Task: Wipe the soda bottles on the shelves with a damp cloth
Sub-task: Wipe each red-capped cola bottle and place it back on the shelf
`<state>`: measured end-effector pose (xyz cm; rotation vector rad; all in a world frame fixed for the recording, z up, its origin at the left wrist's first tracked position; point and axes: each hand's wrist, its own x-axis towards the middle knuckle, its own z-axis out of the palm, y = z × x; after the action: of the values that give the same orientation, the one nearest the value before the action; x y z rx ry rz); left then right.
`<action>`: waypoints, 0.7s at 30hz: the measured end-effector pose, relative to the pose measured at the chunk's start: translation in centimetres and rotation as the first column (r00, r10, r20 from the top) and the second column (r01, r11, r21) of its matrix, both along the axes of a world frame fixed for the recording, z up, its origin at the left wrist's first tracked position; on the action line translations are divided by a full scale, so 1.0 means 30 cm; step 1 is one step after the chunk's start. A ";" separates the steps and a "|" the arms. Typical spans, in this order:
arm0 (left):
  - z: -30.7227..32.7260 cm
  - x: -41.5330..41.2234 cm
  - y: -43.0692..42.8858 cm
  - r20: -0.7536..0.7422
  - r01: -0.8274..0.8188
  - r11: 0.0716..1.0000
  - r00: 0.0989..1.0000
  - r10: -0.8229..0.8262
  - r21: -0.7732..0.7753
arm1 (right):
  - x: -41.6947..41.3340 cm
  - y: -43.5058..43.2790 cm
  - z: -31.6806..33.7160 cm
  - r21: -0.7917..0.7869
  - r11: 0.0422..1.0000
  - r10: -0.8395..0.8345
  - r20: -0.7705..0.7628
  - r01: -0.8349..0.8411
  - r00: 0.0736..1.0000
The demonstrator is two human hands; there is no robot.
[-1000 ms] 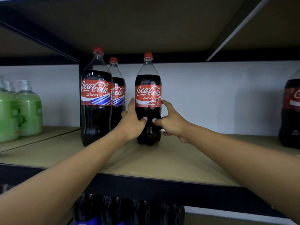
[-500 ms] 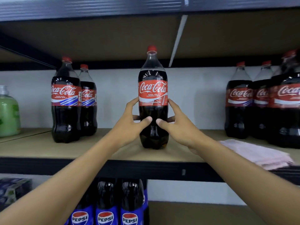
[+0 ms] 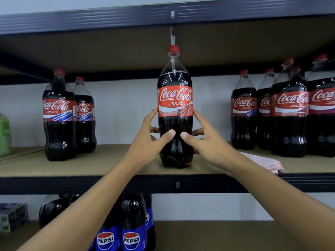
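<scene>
The bottle is clear plastic and round in section. It has a tapered neck, a waisted lower body and a lobed base. It is filled with dark liquid to the shoulder. A red screw cap closes it, and a glossy red label with white script wraps the middle. It stands upright at the centre of the shelf, near the front edge. The shelf is a matte tan board on a dark metal frame.

Both arms are bare and reach forward and up from the lower corners. The left hand grips the left side of the bottle below the label. Its thumb lies across the front and its fingers curl round the back. The right hand mirrors this on the right side, with thumb in front and fingers behind. The two thumb tips are close together but do not touch.

The cloth is pale pink with a woven texture. It lies rumpled on the same shelf, right of the bottle, at the front edge. The right forearm partly hides it, and neither hand touches it.

A pair of bottles of the same type stands to the left. A larger group stands to the right. A green bottle is at the far left edge. Pepsi bottles with blue labels stand on the shelf below.
</scene>
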<state>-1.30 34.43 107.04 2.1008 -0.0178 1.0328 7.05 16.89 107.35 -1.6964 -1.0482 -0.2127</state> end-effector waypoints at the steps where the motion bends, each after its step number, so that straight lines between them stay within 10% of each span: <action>1: -0.002 0.001 0.003 0.003 0.007 1.000 1.000 -0.007 -0.006 | 0.003 0.000 0.002 -0.012 1.000 -0.004 0.006 0.004 1.000; 7: -0.029 0.003 0.026 -0.019 0.115 0.993 0.993 -0.116 -0.033 | 0.057 -0.098 0.040 -0.237 0.953 -0.162 0.137 0.191 0.977; 15: -0.032 -0.004 0.026 -0.032 0.138 0.988 0.990 -0.141 -0.071 | 0.193 -0.186 0.004 -0.725 0.540 -0.270 0.332 0.428 0.904; 21: -0.030 -0.002 0.023 -0.027 0.134 0.989 0.990 -0.135 -0.058 | 0.205 -0.185 -0.013 -0.649 0.594 -0.298 0.370 0.475 0.880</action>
<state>-1.35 35.12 106.15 2.0343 -0.1125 0.9106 13.21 11.35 106.95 -2.7062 -0.9608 -0.2993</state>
